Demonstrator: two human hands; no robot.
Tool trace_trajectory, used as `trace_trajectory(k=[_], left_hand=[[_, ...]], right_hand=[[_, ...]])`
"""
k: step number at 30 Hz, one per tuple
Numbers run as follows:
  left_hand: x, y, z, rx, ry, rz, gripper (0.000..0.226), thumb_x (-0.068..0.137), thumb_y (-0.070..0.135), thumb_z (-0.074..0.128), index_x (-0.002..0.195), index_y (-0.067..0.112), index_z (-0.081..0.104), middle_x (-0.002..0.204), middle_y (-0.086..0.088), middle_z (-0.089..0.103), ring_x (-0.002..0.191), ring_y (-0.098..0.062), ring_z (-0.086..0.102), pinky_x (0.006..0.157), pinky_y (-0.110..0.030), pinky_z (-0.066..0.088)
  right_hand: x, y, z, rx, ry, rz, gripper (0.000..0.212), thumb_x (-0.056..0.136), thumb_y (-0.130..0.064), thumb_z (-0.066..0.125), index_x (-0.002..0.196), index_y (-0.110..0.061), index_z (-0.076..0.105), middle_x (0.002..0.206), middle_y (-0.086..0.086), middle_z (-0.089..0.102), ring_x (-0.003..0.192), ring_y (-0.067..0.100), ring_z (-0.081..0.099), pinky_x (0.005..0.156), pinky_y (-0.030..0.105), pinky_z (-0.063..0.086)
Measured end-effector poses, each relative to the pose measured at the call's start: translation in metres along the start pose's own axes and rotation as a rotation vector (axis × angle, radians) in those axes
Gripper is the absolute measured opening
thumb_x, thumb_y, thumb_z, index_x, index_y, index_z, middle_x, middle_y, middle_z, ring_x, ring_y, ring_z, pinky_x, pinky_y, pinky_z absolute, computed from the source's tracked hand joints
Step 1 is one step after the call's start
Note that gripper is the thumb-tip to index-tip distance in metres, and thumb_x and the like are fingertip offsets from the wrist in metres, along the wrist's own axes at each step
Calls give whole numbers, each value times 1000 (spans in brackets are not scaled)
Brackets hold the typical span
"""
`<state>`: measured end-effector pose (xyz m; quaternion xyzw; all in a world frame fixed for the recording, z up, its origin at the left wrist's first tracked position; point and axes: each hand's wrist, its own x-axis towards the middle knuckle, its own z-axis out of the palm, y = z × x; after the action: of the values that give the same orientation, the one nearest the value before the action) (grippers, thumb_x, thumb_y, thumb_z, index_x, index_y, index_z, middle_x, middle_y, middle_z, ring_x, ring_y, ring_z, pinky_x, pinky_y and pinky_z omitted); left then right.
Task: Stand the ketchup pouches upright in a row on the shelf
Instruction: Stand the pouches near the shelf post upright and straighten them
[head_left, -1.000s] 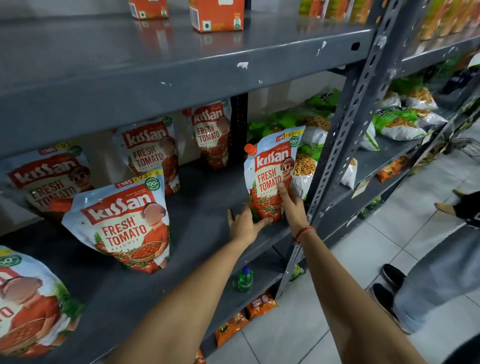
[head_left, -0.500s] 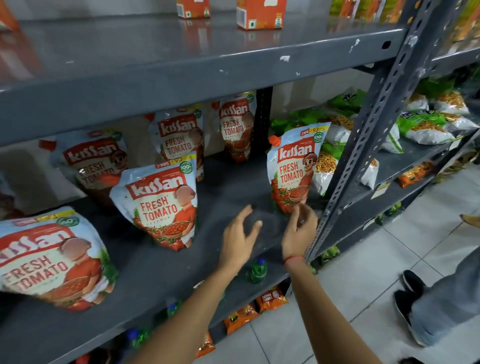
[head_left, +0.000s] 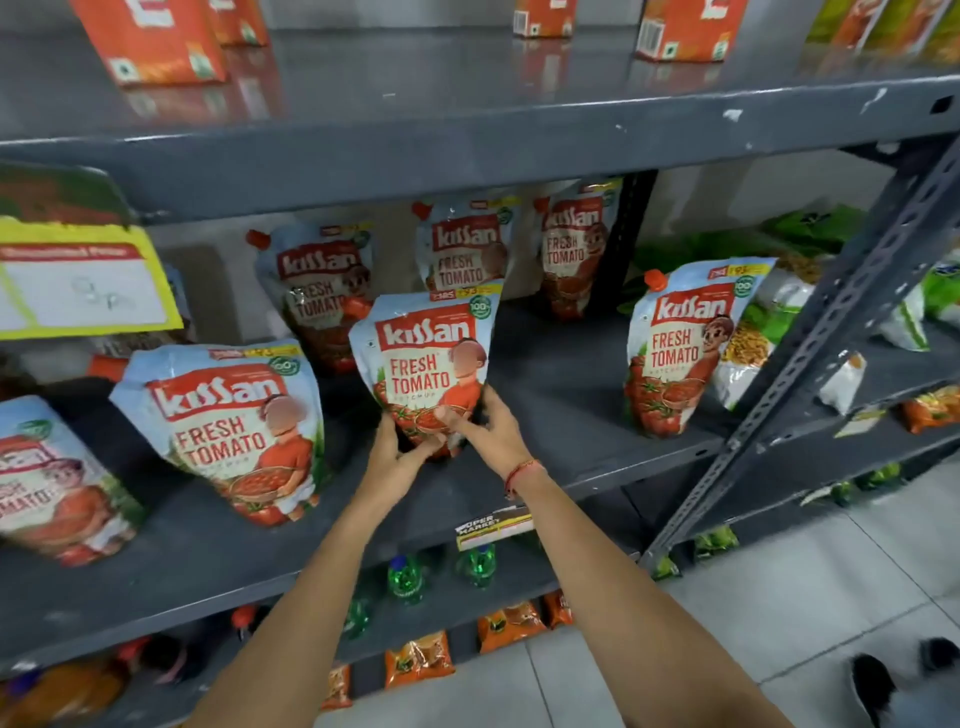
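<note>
Red-and-white ketchup pouches stand on the grey middle shelf (head_left: 571, 410). Both hands grip the bottom of one pouch (head_left: 431, 358) at the shelf's centre: my left hand (head_left: 400, 452) under its lower left corner, my right hand (head_left: 485, 428) at its lower right, with a red thread on the wrist. The pouch is upright. To the right another pouch (head_left: 680, 348) stands alone near the upright post. On the left stands a larger-looking pouch (head_left: 228, 426), and one more (head_left: 47, 478) at the frame's edge. Three pouches (head_left: 467, 249) lean against the back wall.
A slanted grey shelf post (head_left: 810, 348) bounds the bay on the right, with green snack bags (head_left: 763, 332) behind it. Orange cartons (head_left: 150, 41) sit on the upper shelf. A yellow price tag (head_left: 78, 280) hangs at left. Green bottles (head_left: 405, 577) stand on the shelf below. Shoes (head_left: 878, 686) show on the tiled floor.
My hands left the right-hand pouch standing by the post, moved left, and now both grip the centre pouch. The camera turned left as well.
</note>
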<state>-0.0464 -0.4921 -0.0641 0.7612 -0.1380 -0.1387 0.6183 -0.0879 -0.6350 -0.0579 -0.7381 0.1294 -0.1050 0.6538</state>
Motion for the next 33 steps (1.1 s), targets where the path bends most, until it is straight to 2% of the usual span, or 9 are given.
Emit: trace_trajectory(k=[2, 6, 13, 16, 20, 23, 28, 31, 33], left_hand=[[0, -2, 0, 22, -19, 4, 71, 81, 23, 70, 139, 27, 30, 133, 7, 45, 122, -9, 41, 94, -21, 35], [-9, -2, 11, 83, -16, 41, 70, 80, 23, 71, 139, 20, 33, 137, -1, 49, 120, -10, 44, 100, -28, 37], [-22, 7, 61, 166, -62, 104, 62, 83, 25, 67, 137, 15, 37, 136, -7, 52, 124, -21, 50, 97, -29, 42], [-25, 8, 75, 175, -88, 114, 60, 85, 22, 65, 138, 15, 37, 134, -7, 55, 124, -22, 51, 99, -32, 43], [-29, 5, 84, 177, -105, 86, 63, 85, 23, 65, 140, 17, 35, 133, -6, 57, 124, -22, 51, 104, -39, 43], [-30, 3, 86, 177, -99, 100, 63, 83, 26, 66, 139, 19, 36, 134, -5, 57, 125, -22, 50, 103, -37, 42], [-30, 0, 89, 211, -66, 84, 62, 83, 30, 66, 137, 20, 37, 135, -5, 55, 129, -25, 46, 104, -43, 41], [-29, -1, 90, 229, -46, 83, 60, 82, 33, 67, 134, 21, 39, 134, -4, 55, 130, -27, 44, 104, -47, 41], [-28, -1, 90, 226, -50, 78, 60, 82, 33, 67, 134, 22, 39, 135, -3, 55, 130, -27, 44, 104, -48, 41]], right_hand=[[-1, 3, -2, 19, 14, -9, 52, 79, -32, 73, 125, -16, 53, 120, 0, 65, 110, 12, 61, 91, 23, 50], [-7, 10, -18, 44, 61, -9, 51, 77, -34, 75, 120, -15, 57, 118, 1, 68, 107, 11, 63, 84, 18, 52], [-25, 21, -67, 42, 157, -28, 42, 74, -40, 75, 110, -20, 63, 114, 3, 70, 108, 14, 65, 94, 36, 52], [-32, 22, -84, 40, 181, -16, 40, 77, -37, 74, 110, -19, 62, 114, 3, 70, 109, 13, 64, 96, 36, 52], [-43, 23, -95, 16, 190, 2, 36, 76, -43, 73, 105, -26, 62, 111, -4, 70, 107, 8, 64, 93, 30, 52], [-46, 25, -100, 12, 183, 1, 42, 74, -47, 72, 107, -23, 62, 113, -2, 70, 109, 10, 64, 93, 30, 51], [-45, 28, -103, 25, 170, 0, 52, 74, -46, 72, 114, -15, 59, 117, 1, 69, 111, 12, 63, 96, 32, 51], [-44, 30, -103, 30, 170, -6, 56, 70, -52, 72, 112, -17, 61, 116, -1, 69, 111, 11, 63, 95, 32, 52], [-44, 31, -103, 30, 174, -6, 50, 71, -50, 72, 111, -20, 61, 115, -1, 69, 110, 10, 63, 96, 33, 52]])
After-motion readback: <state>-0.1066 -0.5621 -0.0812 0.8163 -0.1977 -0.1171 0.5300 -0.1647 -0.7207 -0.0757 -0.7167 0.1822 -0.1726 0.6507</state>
